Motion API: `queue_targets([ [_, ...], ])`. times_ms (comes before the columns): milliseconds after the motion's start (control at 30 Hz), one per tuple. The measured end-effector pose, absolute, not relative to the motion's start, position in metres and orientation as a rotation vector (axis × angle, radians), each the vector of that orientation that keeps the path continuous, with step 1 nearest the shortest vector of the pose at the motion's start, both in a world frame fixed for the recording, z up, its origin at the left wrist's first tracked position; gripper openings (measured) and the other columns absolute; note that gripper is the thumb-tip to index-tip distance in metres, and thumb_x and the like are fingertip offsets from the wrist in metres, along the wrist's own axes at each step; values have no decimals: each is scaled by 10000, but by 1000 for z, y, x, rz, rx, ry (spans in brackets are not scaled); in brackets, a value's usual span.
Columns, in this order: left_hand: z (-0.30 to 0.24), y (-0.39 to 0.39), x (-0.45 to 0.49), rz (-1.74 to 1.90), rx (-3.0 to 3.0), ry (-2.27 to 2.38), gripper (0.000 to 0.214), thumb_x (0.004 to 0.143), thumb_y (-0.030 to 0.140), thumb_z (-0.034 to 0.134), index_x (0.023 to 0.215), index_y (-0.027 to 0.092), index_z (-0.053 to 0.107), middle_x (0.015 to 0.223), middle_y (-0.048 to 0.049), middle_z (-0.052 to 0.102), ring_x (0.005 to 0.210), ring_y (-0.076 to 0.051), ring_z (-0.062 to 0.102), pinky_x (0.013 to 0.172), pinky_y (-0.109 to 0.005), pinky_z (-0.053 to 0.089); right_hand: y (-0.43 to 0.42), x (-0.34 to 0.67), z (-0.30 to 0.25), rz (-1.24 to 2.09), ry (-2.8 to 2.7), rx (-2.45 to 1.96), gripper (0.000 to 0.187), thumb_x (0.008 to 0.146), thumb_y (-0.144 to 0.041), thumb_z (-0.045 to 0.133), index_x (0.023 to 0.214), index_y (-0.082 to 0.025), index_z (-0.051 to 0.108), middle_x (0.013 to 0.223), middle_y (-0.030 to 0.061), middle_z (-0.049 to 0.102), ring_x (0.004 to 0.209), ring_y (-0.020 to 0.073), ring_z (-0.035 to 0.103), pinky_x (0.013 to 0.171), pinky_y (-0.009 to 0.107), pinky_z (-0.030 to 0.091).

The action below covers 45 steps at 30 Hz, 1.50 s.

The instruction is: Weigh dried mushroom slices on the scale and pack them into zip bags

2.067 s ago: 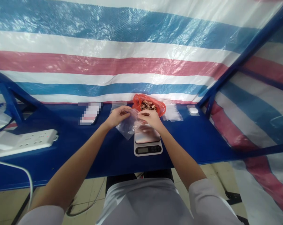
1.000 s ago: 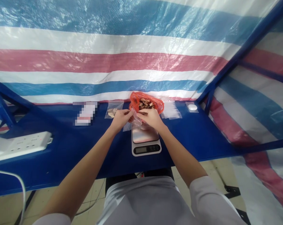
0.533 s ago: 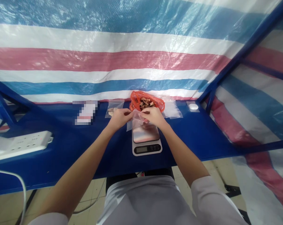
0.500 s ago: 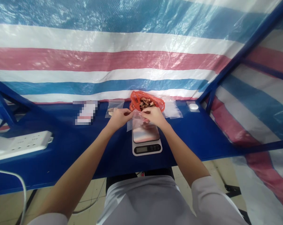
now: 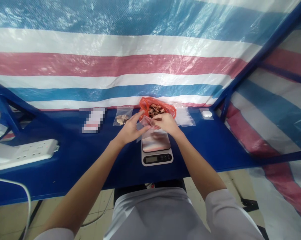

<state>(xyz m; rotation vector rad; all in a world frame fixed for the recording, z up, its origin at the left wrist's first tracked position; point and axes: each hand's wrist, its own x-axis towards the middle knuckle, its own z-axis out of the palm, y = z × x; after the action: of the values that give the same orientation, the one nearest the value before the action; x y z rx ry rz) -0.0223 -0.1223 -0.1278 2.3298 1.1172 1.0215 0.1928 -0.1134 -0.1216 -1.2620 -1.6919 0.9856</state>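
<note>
A small clear plastic bag (image 5: 148, 122) hangs between my hands above the kitchen scale (image 5: 156, 143). My left hand (image 5: 132, 129) is curled round the bag's left side, thumb and fingers parted with the film between them. Pinching fingers of my right hand (image 5: 166, 123) hold the bag's right edge. Just beyond them lies an open red plastic bag (image 5: 170, 111) filled with brown dried slices (image 5: 156, 109). Left of my left hand is a clear zip bag (image 5: 125, 112) holding a few pale dried pieces (image 5: 121, 119).
Flat clear bags (image 5: 185, 116) lie right of the red bag, and a white round object (image 5: 206, 114) sits farther right. A blurred-out item (image 5: 93, 120) and a white power strip (image 5: 35, 150) are on the left of the blue table (image 5: 210, 140). Striped sheeting hangs behind.
My left hand has shifted from pinching the bag's edge to a wider hold around it, uncovering the pale pieces at left. My right hand keeps its pinch near the same spot.
</note>
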Motion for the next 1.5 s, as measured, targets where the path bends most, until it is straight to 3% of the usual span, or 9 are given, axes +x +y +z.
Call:
queue_targets([
  [133, -148, -127, -11, 1081, 2302, 1039, 1115, 747, 620, 798, 1604, 179, 236, 1599, -227, 400, 1483, -383, 402, 1203, -528, 366, -116, 187, -115, 1147, -1554, -1224, 129, 768, -328, 792, 795, -204, 814, 702, 4, 740, 624, 189, 730, 602, 306, 645],
  [233, -157, -125, -3, 1114, 2274, 1041, 1247, 681, 604, 857, 1620, 187, 149, 1628, -244, 333, 1516, -400, 335, 1219, -549, 334, -117, 184, -111, 1213, -1499, -1210, 146, 748, -325, 809, 806, -192, 818, 689, 4, 728, 616, 186, 725, 609, 309, 658],
  [333, -158, -122, 1, 1165, 2242, 1098, 1146, 734, 531, 841, 1605, 194, 177, 1617, -239, 354, 1491, -392, 383, 1202, -544, 360, -118, 185, -109, 1186, -1513, -1211, 136, 737, -320, 823, 800, -199, 820, 688, 2, 731, 630, 192, 728, 596, 309, 656],
  [433, -156, -121, 1, 1204, 2255, 1137, 954, 784, 440, 801, 1556, 198, 293, 1496, -203, 520, 1403, -362, 504, 1164, -517, 413, -118, 190, -109, 1165, -1547, -1199, 152, 753, -349, 820, 819, -213, 825, 744, 14, 760, 663, 206, 743, 609, 322, 656],
  [667, -151, -119, -6, 1153, 2341, 1212, 617, 768, 302, 743, 1344, 206, 545, 1284, -125, 666, 1195, -301, 638, 1073, -473, 495, -117, 202, -108, 975, -1708, -1260, 209, 779, -426, 810, 798, -219, 821, 752, 30, 775, 695, 224, 751, 614, 314, 618],
  [933, -146, -123, 0, 1145, 2437, 1173, 668, 827, 388, 740, 1414, 188, 489, 1348, -153, 634, 1222, -311, 615, 1087, -468, 477, -119, 199, -103, 969, -1808, -1282, 189, 815, -389, 771, 850, -206, 805, 752, 13, 753, 660, 182, 718, 588, 274, 585],
  [1067, -147, -123, 3, 1094, 2535, 1185, 707, 827, 384, 739, 1445, 182, 462, 1328, -158, 643, 1182, -329, 615, 1061, -478, 480, -124, 194, -95, 750, -1966, -1395, 145, 861, -329, 714, 807, -212, 780, 689, 7, 718, 645, 176, 698, 616, 268, 546],
  [1300, -151, -122, -2, 1091, 2626, 1197, 769, 831, 381, 735, 1495, 167, 410, 1321, -172, 640, 1150, -335, 612, 1049, -496, 470, -120, 197, -93, 630, -1959, -1376, 167, 872, -363, 715, 905, -236, 818, 820, 22, 767, 827, 220, 726, 793, 327, 570],
  [1500, -155, -121, -1, 1081, 2665, 1246, 783, 838, 405, 719, 1513, 159, 405, 1275, -168, 653, 1111, -332, 616, 998, -488, 485, -122, 199, -93, 661, -1974, -1359, 218, 910, -381, 671, 997, -244, 816, 918, 28, 787, 912, 229, 741, 845, 344, 579],
])
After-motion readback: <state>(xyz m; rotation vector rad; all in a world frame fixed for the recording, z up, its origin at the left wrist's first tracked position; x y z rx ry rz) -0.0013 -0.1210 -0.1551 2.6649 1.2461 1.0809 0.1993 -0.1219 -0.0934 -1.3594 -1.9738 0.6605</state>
